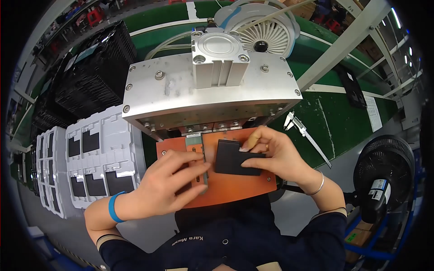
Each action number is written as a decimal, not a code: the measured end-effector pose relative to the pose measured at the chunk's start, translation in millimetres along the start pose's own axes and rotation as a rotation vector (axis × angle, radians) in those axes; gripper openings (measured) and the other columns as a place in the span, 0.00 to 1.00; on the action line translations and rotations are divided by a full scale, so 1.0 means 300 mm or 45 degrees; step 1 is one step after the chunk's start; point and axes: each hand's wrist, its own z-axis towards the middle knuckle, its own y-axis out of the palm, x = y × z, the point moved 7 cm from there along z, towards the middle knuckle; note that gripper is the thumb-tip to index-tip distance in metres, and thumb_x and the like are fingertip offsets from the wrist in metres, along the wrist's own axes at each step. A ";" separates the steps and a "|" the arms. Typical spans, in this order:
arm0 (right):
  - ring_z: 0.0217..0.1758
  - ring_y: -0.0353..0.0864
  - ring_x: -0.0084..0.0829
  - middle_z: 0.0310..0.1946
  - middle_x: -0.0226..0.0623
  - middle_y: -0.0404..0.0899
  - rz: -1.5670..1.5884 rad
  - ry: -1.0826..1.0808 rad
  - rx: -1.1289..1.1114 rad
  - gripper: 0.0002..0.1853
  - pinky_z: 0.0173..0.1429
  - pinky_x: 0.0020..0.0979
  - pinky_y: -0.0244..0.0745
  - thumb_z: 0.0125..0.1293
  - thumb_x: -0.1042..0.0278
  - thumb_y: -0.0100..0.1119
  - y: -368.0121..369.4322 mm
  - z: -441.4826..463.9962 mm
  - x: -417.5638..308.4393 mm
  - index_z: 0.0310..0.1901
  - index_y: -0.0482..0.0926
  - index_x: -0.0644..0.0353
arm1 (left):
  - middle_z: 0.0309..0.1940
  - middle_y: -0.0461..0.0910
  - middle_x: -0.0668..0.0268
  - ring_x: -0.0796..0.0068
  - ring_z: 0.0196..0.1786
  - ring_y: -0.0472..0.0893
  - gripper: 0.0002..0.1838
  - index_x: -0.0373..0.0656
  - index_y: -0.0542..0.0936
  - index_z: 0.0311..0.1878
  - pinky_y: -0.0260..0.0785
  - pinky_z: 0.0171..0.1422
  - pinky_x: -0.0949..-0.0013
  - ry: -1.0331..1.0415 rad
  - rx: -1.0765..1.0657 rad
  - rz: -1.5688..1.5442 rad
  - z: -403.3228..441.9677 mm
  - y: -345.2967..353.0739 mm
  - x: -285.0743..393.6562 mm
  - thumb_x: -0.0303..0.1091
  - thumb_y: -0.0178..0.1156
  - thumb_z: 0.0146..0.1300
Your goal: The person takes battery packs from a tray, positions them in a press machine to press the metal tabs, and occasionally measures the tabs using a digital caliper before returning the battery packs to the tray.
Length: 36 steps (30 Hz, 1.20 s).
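Observation:
My right hand (276,157) pinches a flat black L-shaped plate (228,159) between thumb and fingers, over the right half of an orange board (235,184). A yellowish finger cot (256,138) covers one fingertip. My left hand (174,178) has its fingers stretched out and apart, and the tips lie at a slotted metal guide bar (195,151) fixed on the board. Part of the bar is hidden under those fingers. Behind both hands stands a silver metal press (176,88) with a square cylinder (219,54) on top.
White trays (101,156) with black L-shaped pieces stand at left, beside stacked black crates (97,67). Calipers (307,137) lie on the green bench (316,108) at right. A black fan (382,174) stands far right; a white fan (266,34) is behind the press.

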 end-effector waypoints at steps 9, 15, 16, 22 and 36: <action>0.47 0.88 0.38 0.41 0.36 0.87 -1.010 -1.362 0.031 0.03 0.49 0.35 0.82 0.55 0.74 0.66 0.187 -0.221 -0.246 0.28 0.80 0.58 | 0.20 0.78 0.68 0.85 0.20 0.76 0.20 0.36 0.81 0.47 0.61 0.22 0.80 -1.042 -0.580 -1.330 -0.046 0.146 -0.068 0.46 0.51 0.76; 0.45 0.85 0.35 0.41 0.34 0.84 -1.259 -1.585 0.158 0.07 0.49 0.32 0.81 0.54 0.66 0.69 0.267 -0.219 -0.247 0.34 0.83 0.53 | 0.21 0.78 0.72 0.88 0.19 0.75 0.12 0.37 0.79 0.49 0.59 0.21 0.83 -1.101 -0.482 -1.689 -0.171 0.070 -0.057 0.36 0.62 0.70; 0.45 0.85 0.36 0.42 0.35 0.84 -1.286 -1.490 0.249 0.07 0.50 0.32 0.81 0.54 0.68 0.69 0.249 -0.195 -0.245 0.35 0.83 0.54 | 0.23 0.79 0.72 0.87 0.20 0.76 0.12 0.37 0.79 0.49 0.62 0.23 0.82 -1.132 -0.374 -1.593 -0.208 0.011 -0.072 0.35 0.63 0.69; 0.44 0.83 0.40 0.42 0.38 0.82 -1.076 -1.200 0.190 0.12 0.45 0.32 0.79 0.49 0.77 0.71 0.220 -0.111 -0.213 0.37 0.83 0.60 | 0.29 0.83 0.65 0.85 0.18 0.75 0.14 0.31 0.78 0.52 0.68 0.23 0.82 -1.285 0.456 -1.387 -0.575 -0.266 -0.298 0.29 0.61 0.66; 0.45 0.81 0.26 0.43 0.28 0.80 -1.290 -1.376 -0.355 0.10 0.42 0.25 0.76 0.56 0.68 0.63 0.506 -0.042 -0.242 0.40 0.81 0.53 | 0.50 0.83 0.57 0.55 0.46 0.85 0.16 0.39 0.83 0.52 0.79 0.49 0.62 -0.500 0.447 0.592 -0.458 -0.354 -0.466 0.23 0.62 0.59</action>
